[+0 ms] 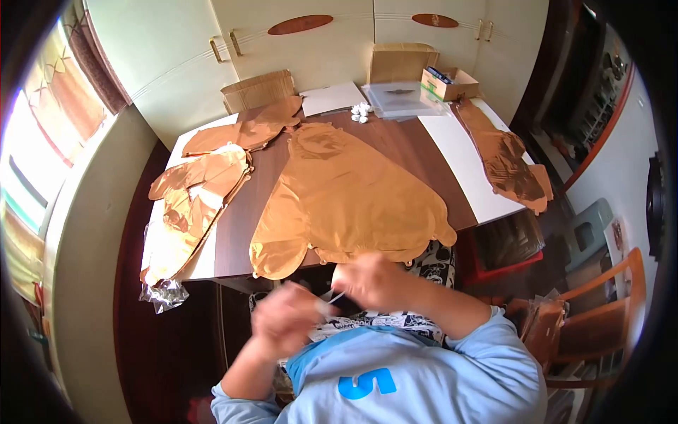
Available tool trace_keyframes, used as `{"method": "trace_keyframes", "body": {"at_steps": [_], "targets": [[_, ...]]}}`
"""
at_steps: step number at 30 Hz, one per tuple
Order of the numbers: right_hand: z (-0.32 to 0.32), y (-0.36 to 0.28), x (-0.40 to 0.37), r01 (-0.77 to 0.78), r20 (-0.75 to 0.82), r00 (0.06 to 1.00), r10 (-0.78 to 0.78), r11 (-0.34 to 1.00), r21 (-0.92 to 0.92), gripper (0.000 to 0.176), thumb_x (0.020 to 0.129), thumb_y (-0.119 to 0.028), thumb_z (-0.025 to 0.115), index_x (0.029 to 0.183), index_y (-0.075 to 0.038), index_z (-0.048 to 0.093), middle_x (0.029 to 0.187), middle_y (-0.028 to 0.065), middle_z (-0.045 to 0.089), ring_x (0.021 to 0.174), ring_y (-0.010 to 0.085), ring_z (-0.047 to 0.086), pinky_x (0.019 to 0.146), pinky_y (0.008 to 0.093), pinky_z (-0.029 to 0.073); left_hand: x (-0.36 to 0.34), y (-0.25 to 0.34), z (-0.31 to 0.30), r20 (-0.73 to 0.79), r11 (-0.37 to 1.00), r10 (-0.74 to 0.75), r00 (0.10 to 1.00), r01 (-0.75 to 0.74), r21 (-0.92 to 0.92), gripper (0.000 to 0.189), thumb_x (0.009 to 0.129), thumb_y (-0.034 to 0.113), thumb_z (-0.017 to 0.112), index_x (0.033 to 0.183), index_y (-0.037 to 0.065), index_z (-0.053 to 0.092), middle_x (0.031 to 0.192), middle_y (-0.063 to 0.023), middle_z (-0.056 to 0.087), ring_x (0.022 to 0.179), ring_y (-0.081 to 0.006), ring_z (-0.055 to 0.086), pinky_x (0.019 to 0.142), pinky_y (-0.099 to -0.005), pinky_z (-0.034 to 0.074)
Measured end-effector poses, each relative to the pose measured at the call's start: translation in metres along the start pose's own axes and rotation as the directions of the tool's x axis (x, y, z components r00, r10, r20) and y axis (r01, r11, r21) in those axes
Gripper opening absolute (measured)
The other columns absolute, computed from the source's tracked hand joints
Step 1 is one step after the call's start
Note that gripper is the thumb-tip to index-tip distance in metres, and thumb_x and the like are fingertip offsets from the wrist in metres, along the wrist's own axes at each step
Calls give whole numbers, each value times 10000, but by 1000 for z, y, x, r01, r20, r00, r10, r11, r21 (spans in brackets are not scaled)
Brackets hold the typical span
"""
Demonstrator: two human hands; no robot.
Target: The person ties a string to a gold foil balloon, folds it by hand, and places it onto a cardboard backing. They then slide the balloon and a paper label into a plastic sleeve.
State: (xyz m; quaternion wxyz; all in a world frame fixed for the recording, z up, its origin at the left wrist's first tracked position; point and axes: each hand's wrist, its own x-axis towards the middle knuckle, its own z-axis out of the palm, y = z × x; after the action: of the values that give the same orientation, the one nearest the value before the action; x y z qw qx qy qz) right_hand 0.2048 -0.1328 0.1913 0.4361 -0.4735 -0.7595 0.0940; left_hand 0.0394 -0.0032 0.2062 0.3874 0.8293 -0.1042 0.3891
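My left hand [286, 319] and my right hand [374, 281] are close together over my lap, in front of the table's near edge. Both are closed, and a thin white strip [332, 295] runs between them. Motion blurs the left fingers, and the strip's ends are hidden in the hands. Just beyond lies a large flat copper-coloured foil balloon [367, 187], uninflated, with small tabs along its edge. Neither hand can be seen touching it.
More flat foil pieces lie on the left [205, 184] and on the right [505, 155] of the table [233, 233]. At the back are small white rolls [361, 112], clear plastic sheets [402, 99] and an open box [452, 85]. A wooden chair [593, 318] stands at right.
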Motion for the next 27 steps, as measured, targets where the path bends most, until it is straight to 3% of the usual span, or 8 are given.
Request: {"method": "trace_keyframes", "body": {"at_steps": [2,5,9,13,17,21,24,27], "targets": [[14,0,-6,40,62,997,-48,992,118,123,884,-169,647,808,-96,583,648,82,578,581,291,600,526,393,455,-1,-7,-9,-243,937,-307,920,337,94,282,736,-154,564,906,29,696,799,-66,662,733,-246,621,682,-337,499],[-15,2,16,-51,-86,995,48,998,-32,192,920,-201,612,793,-74,544,625,111,551,592,325,609,533,418,475,-29,-14,22,200,978,-207,958,208,16,311,698,-160,608,910,45,704,860,-106,666,819,-248,614,786,-328,451],[10,3,-2,-57,73,996,49,992,117,145,906,-160,602,801,-78,547,675,112,572,615,333,612,555,419,490,2,-14,-13,-187,951,-176,966,216,221,254,736,-114,680,941,31,713,868,-79,660,612,-224,592,517,-348,476],[-14,0,12,26,-48,998,-28,999,-42,116,903,-147,587,823,-77,540,670,98,579,590,297,619,541,404,490,-14,-5,22,222,987,-113,969,135,-90,298,716,-124,666,959,43,711,903,-89,640,860,-232,595,767,-337,471],[8,-2,-2,26,76,997,-28,999,33,119,885,-152,580,807,-74,537,666,85,560,595,289,622,537,399,488,4,-9,-13,-203,930,-292,935,327,168,293,733,-125,645,958,43,726,829,-74,651,608,-220,570,575,-312,483],[-21,4,14,-58,-127,991,51,997,-48,65,861,-144,607,817,-103,582,704,74,574,601,284,603,554,404,485,-3,4,21,154,987,-112,982,129,-101,263,720,-123,660,924,27,732,836,-74,648,745,-243,603,675,-325,481],[6,7,-4,13,210,978,11,993,-113,90,889,-173,587,853,-91,576,689,105,591,633,290,632,575,409,503,6,1,-8,-172,945,-292,941,311,99,247,754,-110,676,955,23,732,847,-80,654,720,-216,614,617,-311,498],[-8,-2,4,44,-43,998,-47,996,-79,96,830,-230,638,821,-139,608,720,37,581,632,247,594,565,384,459,-10,-18,15,133,986,-162,978,157,51,286,748,-122,666,983,26,729,890,-91,665,731,-215,624,622,-311,508]]}}
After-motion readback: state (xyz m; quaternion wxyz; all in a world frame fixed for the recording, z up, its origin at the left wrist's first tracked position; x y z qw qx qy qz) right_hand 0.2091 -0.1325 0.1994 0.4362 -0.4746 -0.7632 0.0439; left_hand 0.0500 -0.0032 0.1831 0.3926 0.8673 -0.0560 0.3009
